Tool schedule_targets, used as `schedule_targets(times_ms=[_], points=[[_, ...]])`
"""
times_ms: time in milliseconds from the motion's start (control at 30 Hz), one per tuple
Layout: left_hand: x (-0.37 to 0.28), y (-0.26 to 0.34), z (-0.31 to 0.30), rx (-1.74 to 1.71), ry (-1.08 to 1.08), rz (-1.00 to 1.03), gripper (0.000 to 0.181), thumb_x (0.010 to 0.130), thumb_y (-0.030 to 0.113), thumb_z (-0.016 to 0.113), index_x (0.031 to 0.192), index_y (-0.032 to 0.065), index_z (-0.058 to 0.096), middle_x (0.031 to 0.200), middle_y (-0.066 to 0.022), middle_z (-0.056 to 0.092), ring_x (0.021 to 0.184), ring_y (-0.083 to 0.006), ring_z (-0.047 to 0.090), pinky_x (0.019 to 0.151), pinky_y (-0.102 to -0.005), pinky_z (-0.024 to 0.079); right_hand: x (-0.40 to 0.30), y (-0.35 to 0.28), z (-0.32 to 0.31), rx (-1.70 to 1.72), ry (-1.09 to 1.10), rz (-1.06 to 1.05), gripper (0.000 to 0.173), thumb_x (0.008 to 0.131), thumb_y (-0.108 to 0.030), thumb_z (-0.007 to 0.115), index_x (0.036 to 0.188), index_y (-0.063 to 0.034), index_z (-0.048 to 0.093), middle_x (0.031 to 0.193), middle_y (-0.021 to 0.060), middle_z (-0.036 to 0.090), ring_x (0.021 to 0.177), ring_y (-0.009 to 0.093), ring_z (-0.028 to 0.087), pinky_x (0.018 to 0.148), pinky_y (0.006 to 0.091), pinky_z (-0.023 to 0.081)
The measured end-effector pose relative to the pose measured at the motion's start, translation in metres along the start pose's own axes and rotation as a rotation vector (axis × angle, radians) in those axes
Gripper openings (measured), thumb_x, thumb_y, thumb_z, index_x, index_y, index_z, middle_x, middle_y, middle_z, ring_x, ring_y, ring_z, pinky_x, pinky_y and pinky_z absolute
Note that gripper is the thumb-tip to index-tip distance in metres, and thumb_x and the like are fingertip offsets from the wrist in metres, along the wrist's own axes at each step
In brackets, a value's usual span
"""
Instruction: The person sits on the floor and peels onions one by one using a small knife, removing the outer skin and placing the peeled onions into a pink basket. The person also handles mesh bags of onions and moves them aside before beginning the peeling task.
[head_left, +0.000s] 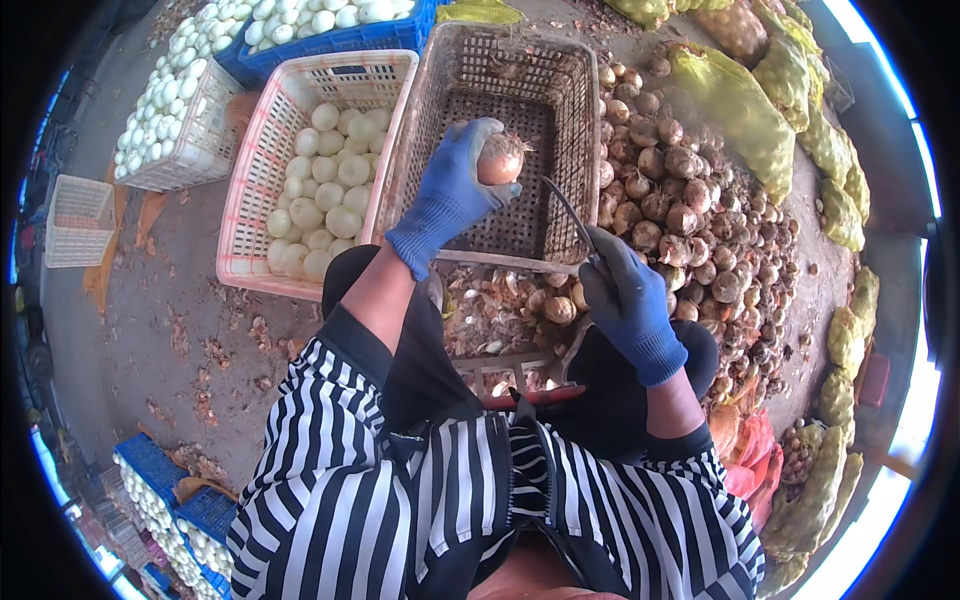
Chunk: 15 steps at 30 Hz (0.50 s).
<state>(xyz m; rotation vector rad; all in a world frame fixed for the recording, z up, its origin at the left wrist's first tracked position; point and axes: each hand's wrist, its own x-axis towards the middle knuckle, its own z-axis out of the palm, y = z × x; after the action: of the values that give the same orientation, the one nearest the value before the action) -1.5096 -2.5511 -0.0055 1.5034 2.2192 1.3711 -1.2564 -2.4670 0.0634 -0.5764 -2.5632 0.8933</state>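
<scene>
In a blue work glove, my left hand (457, 169) grips an unpeeled onion (500, 159) whose root tuft points to the right. It is over a dirty plastic crate (517, 259) with perforated walls. My right hand (624, 289), gloved in blue and grey, is closed around the handle of a knife (568, 206) with a thin, curved blade. The blade points up and left toward the onion, apart from it. Left of the dirty crate, a white and pink crate (244, 202) holds many peeled onions (328, 196).
A large heap of unpeeled onions (682, 202) covers the floor at right, backed by yellow-green mesh sacks (742, 120). Onion skins (487, 307) lie between my knees. Blue crates (337, 37) and a white crate (184, 146) of peeled onions stand at upper left.
</scene>
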Motion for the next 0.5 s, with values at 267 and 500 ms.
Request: schedule_targets(times_ms=[267,500], points=[[-0.007,0.001,0.01,-0.047,-0.036,-0.041,0.076,0.067,0.026,0.089,0.128,0.0006,0.049,0.124,-0.021,0.057,0.113,-0.0362,0.06,0.097,-0.0414,0.05,0.021,0.034,0.04,0.056,0.056,-0.069,0.033,0.09,-0.008,0.062,0.123,-0.0086,0.057,0.103,0.0162,0.066,0.085,0.036,0.068,0.069,0.0425,0.056],[-0.01,-0.012,0.011,-0.018,-0.062,-0.067,0.076,0.071,0.029,0.087,0.13,0.0028,0.048,0.125,-0.0187,0.058,0.118,-0.0332,0.058,0.101,-0.04,0.047,0.028,0.036,0.054,0.028,0.05,-0.052,0.032,0.09,-0.008,0.063,0.121,-0.008,0.057,0.1,0.0154,0.066,0.081,0.036,0.068,0.066,0.0428,0.056]])
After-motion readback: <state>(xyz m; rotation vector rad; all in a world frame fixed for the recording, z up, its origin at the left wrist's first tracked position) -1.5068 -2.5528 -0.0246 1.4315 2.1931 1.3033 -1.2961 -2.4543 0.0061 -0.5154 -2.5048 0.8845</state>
